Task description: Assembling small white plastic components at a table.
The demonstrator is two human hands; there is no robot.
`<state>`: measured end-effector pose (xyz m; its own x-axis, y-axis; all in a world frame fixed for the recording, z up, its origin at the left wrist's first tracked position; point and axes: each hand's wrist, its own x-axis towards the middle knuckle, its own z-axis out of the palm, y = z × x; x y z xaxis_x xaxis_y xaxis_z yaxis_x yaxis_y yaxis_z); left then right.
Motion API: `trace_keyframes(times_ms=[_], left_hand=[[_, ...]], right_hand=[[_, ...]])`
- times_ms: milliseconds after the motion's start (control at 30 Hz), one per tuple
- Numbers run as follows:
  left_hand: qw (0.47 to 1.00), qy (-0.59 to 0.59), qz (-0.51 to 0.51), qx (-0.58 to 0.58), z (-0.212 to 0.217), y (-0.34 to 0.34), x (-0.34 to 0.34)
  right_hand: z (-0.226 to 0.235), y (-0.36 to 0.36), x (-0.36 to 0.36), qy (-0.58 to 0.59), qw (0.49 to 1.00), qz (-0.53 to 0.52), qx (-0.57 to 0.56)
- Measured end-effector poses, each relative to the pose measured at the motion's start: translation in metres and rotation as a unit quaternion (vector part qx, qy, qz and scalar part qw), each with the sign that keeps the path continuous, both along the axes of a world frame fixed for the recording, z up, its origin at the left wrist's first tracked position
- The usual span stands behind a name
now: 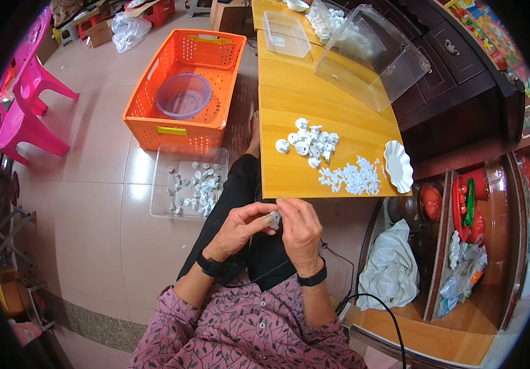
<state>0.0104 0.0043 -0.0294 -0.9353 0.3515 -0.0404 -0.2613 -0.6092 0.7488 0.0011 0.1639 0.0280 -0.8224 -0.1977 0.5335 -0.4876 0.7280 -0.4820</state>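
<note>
Above my lap, my left hand [240,226] pinches a small round white plastic part [274,220] between thumb and fingers. My right hand [302,235] is closed against the same part from the other side, its fingertips pressed together. Whatever those fingertips grip is too small or hidden to make out. Just beyond, on the yellow tabletop [289,86], lies a pile of similar round white parts [315,141]. Nearer the table's edge is a heap of tiny white plastic pieces [356,177]. A white scalloped dish [398,166] stands beside that heap.
Left of my legs, a clear tray [161,203] on the floor holds several white parts. An orange crate [154,132] behind it contains a purple basket [183,96]. A clear bin [373,64] lies on the table. A black cable [394,326] loops at my right.
</note>
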Motion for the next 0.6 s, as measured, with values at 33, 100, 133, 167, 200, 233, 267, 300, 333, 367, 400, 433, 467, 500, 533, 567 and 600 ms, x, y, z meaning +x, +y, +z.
trace_keyframes(times_ms=[33, 100, 133, 167, 200, 233, 267, 300, 333, 367, 400, 433, 467, 500, 533, 567, 600], left_hand=[[1.000, -0.005, -0.007, 0.005, 0.000, 0.000, 0.000], [1.000, -0.013, -0.015, 0.011, 0.001, -0.002, 0.000], [0.999, -0.020, -0.023, 0.017, 0.001, -0.003, 0.000], [0.999, -0.021, -0.023, 0.017, 0.000, -0.003, 0.000], [0.999, -0.027, -0.031, 0.036, -0.003, -0.003, 0.000], [0.997, -0.032, -0.038, 0.056, -0.004, -0.003, 0.000], [0.997, -0.032, -0.038, 0.055, -0.004, -0.003, 0.000], [0.995, -0.040, -0.034, 0.083, -0.003, -0.003, 0.001], [0.992, -0.047, -0.029, 0.110, -0.003, -0.002, 0.001], [0.992, -0.048, -0.028, 0.109, -0.003, -0.002, 0.001], [0.990, -0.051, -0.022, 0.129, -0.002, -0.002, 0.001], [0.987, -0.055, -0.015, 0.149, -0.002, -0.002, 0.000], [0.987, -0.056, -0.014, 0.149, -0.002, -0.003, 0.001], [0.986, -0.051, -0.011, 0.155, -0.003, -0.002, 0.000], [0.986, -0.047, -0.007, 0.162, -0.003, -0.002, 0.000], [0.986, -0.047, -0.007, 0.162, -0.003, -0.002, 0.000], [0.986, -0.044, -0.007, 0.163, -0.004, -0.002, 0.001]], right_hand=[[0.001, 0.003, 0.000, 0.007, 0.998, 0.026, 0.049], [0.002, 0.004, 0.001, 0.014, 0.994, 0.052, 0.098], [0.002, 0.004, 0.001, 0.025, 0.993, 0.048, 0.104], [0.002, 0.003, 0.002, 0.035, 0.992, 0.045, 0.110], [0.000, 0.003, 0.002, 0.034, 0.992, 0.045, 0.110], [-0.003, 0.002, 0.003, 0.034, 0.995, 0.031, 0.084], [-0.005, 0.002, 0.004, 0.034, 0.998, 0.017, 0.058], [-0.005, 0.000, 0.006, 0.033, 0.998, 0.018, 0.058], [-0.004, -0.001, 0.008, 0.015, 1.000, 0.004, 0.013], [-0.003, -0.002, 0.011, -0.003, 0.999, -0.010, -0.031], [-0.002, -0.003, 0.013, -0.004, 0.999, -0.010, -0.031], [-0.001, -0.003, 0.016, -0.062, 0.993, -0.022, -0.098], [-0.001, -0.004, 0.019, -0.120, 0.979, -0.035, -0.163], [-0.005, -0.002, 0.021, -0.119, 0.979, -0.035, -0.164], [-0.011, -0.001, 0.023, -0.147, 0.960, -0.043, -0.234], [-0.015, 0.000, 0.024, -0.174, 0.936, -0.050, -0.302], [-0.010, -0.004, 0.025, -0.175, 0.936, -0.049, -0.303]])
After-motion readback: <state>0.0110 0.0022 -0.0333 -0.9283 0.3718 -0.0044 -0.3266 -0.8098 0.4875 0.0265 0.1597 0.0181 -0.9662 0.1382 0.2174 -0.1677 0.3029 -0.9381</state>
